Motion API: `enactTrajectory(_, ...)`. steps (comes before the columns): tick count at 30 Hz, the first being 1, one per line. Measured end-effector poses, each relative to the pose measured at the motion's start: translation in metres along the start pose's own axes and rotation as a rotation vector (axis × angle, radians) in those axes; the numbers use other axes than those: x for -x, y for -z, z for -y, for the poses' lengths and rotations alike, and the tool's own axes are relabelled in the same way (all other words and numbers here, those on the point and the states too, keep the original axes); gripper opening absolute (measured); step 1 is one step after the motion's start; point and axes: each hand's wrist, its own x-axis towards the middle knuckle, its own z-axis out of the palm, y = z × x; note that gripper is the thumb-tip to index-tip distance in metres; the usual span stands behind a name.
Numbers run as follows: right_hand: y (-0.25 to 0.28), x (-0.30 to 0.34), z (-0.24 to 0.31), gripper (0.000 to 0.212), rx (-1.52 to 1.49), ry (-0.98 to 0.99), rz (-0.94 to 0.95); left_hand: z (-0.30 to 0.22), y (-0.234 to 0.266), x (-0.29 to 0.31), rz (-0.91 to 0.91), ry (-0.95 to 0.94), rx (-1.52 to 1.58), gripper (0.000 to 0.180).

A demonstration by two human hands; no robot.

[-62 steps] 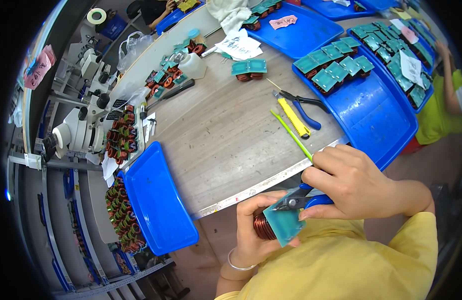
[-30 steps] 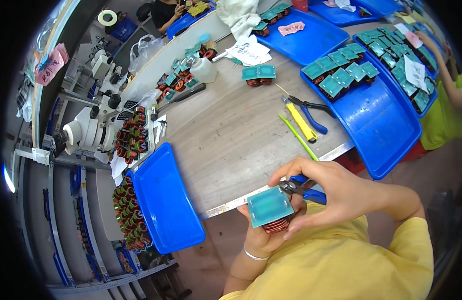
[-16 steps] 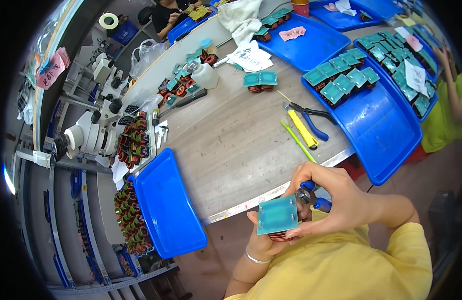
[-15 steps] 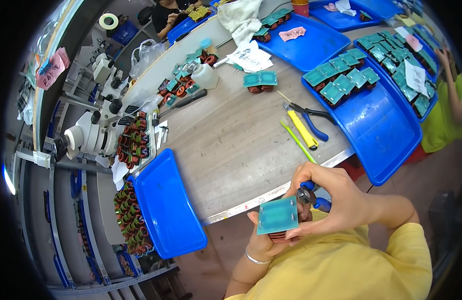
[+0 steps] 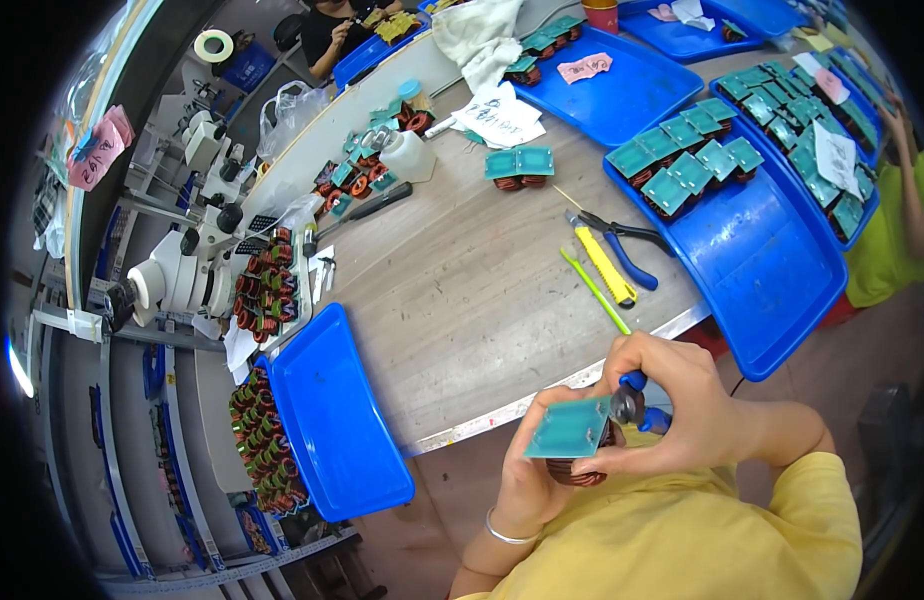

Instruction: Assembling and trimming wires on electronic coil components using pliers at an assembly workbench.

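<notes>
My left hand (image 5: pixel 520 490) is closed around a green circuit board (image 5: pixel 565 432) with a copper-wound coil (image 5: pixel 576 473) under it, held up in front of the table's near edge. In my right hand (image 5: pixel 694 395) is a pair of blue-handled cutting pliers (image 5: pixel 628 405), its jaws at the board's right edge beside the small metal pins. Whether the jaws grip a pin cannot be made out. The right thumb reaches below the board, against the coil. Part of the pliers' handles is hidden by the right hand.
On the table (image 5: pixel 462 290) lie a yellow utility knife (image 5: pixel 607 265), a green stick-like tool (image 5: pixel 594 290) and another pair of pliers (image 5: pixel 627 250). A blue tray (image 5: pixel 767 280) with board assemblies stands right; another blue tray (image 5: pixel 342 420) sits left beside stacked coils (image 5: pixel 265 440).
The board has shifted slightly right and tilted, with the left fingers now behind its far left edge. The pliers have moved a little right and down with my right hand.
</notes>
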Motion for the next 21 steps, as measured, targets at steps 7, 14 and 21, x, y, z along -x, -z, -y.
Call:
enactTrajectory(7, 0.006, 0.001, -0.002, 0.044, 0.145, 0.252, -0.105, 0.006, 0.01, 0.0, -0.037, -0.178, -0.21, 0.085)
enactTrajectory(14, 0.028, 0.0, 0.003, 0.047, 0.024, 0.029, 0.107, 0.01, 0.019, -0.011, 0.209, -0.099, -0.077, 0.077)
enactTrajectory(21, 0.056, 0.022, -0.012, 0.045, 0.206, -0.172, 0.041, -0.014, 0.013, -0.044, 0.247, -0.124, -0.568, 0.048)
